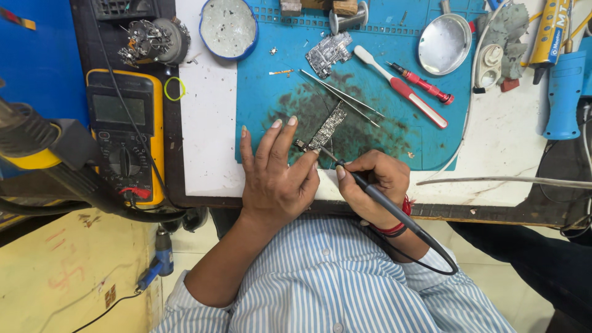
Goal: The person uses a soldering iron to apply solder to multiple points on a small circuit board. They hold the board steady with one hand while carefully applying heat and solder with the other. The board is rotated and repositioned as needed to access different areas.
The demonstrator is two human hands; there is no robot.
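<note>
The person wears a blue-and-white striped shirt (336,283) with buttons down the front, both sleeves rolled up the forearms, and red and black thread bands (398,225) at the right wrist.

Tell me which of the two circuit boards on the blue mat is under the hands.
The long narrow circuit board at the mat's centre: the left hand steadies it. The squarer board lies untouched further up.

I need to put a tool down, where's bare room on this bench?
Bare white bench between the multimeter and blue mat; also right of the mat. Crowded around tweezers, toothbrush, screwdriver.
</note>
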